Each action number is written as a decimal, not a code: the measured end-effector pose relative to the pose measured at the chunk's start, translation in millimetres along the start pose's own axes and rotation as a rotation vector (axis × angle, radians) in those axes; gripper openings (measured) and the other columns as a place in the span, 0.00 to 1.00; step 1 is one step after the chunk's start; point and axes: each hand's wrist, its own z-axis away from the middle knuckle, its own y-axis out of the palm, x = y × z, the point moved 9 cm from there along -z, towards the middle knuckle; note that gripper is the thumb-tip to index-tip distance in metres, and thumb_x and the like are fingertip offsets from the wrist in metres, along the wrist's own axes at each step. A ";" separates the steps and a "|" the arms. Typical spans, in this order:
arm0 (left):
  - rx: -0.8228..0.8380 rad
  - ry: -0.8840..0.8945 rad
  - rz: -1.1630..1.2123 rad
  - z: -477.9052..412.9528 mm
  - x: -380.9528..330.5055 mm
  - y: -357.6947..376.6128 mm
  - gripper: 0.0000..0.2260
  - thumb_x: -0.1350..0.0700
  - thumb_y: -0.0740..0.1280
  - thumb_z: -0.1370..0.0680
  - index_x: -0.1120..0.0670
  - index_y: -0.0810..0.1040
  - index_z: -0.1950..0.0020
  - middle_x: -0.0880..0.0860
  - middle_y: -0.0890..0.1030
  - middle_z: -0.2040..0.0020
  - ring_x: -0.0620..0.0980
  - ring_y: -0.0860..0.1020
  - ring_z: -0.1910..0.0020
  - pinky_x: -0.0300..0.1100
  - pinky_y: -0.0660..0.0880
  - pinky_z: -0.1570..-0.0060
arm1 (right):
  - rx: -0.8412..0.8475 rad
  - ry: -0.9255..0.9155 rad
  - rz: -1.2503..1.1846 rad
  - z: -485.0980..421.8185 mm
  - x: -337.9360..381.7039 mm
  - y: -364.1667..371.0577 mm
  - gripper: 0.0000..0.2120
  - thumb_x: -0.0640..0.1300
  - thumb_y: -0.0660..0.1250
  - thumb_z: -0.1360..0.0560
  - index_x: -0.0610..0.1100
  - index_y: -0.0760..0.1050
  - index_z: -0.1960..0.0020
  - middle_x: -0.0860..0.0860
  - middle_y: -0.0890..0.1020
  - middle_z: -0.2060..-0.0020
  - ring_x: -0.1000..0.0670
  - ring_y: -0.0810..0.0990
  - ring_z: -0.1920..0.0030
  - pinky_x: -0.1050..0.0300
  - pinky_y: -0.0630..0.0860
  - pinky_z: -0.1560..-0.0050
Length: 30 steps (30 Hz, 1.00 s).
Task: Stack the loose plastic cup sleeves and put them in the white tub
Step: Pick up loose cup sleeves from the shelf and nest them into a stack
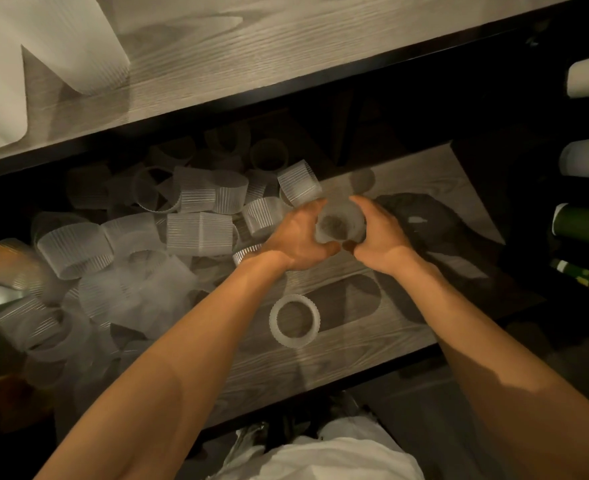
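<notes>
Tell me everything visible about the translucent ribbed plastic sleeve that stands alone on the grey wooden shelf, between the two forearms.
The translucent ribbed plastic sleeve is a short frosted white ring with vertical ribs and a scalloped rim. Open at both ends, it shows the wood grain through its middle. It stands upright on the grey wooden shelf, apart from the pile of sleeves at the left. Only the shelf touches it; the left hand and right hand hold another sleeve farther back.
</notes>
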 end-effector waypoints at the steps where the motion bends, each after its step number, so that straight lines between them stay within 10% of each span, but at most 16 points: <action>1: 0.000 -0.002 0.002 1.6 1.7 0.6 0.25 0.52 0.75 0.26 0.51 0.73 0.31 0.48 0.79 0.38 0.45 0.77 0.41 0.47 0.78 0.39 | 0.041 0.014 0.017 0.9 -2.2 4.8 0.44 0.41 0.78 0.30 0.53 0.59 0.21 0.49 0.69 0.25 0.44 0.67 0.25 0.43 0.70 0.27; 10: 0.005 -0.176 -0.121 6.3 28.4 -17.3 0.17 0.47 0.69 0.22 0.52 0.77 0.35 0.52 0.80 0.40 0.52 0.79 0.43 0.41 0.75 0.50 | 0.404 0.006 0.218 9.7 22.8 23.6 0.43 0.63 0.82 0.40 0.56 0.67 0.31 0.55 0.75 0.37 0.49 0.75 0.38 0.49 0.77 0.40; 14: -0.079 -0.259 -0.002 5.1 39.7 -31.1 0.13 0.48 0.69 0.22 0.53 0.79 0.40 0.51 0.81 0.45 0.50 0.81 0.48 0.43 0.78 0.51 | 0.393 -0.033 0.370 -4.5 46.8 11.3 0.45 0.55 0.80 0.34 0.52 0.62 0.23 0.52 0.71 0.29 0.46 0.73 0.32 0.52 0.75 0.36; 18: -0.147 -0.473 0.433 0.5 64.7 -23.3 0.10 0.55 0.71 0.23 0.58 0.80 0.45 0.54 0.84 0.55 0.51 0.82 0.57 0.47 0.81 0.55 | 0.004 -0.254 0.323 -22.2 94.1 -16.8 0.20 0.43 0.72 0.27 0.49 0.71 0.37 0.50 0.72 0.35 0.45 0.72 0.36 0.47 0.75 0.40; 23: -0.205 -0.630 1.269 1.8 59.2 -14.0 0.04 0.66 0.63 0.19 0.63 0.77 0.51 0.60 0.80 0.57 0.53 0.80 0.58 0.46 0.81 0.50 | 0.081 -0.416 0.527 -38.1 121.0 10.1 0.43 0.37 0.70 0.28 0.47 0.54 0.19 0.50 0.60 0.21 0.44 0.54 0.20 0.40 0.55 0.21; 30: -0.208 -0.698 1.516 2.0 56.0 -18.8 0.11 0.58 0.65 0.19 0.61 0.76 0.38 0.60 0.81 0.42 0.54 0.82 0.52 0.41 0.81 0.57 | -0.067 -0.366 0.370 -40.4 119.1 -10.2 0.35 0.40 0.70 0.25 0.42 0.59 0.22 0.44 0.63 0.29 0.41 0.65 0.31 0.46 0.73 0.34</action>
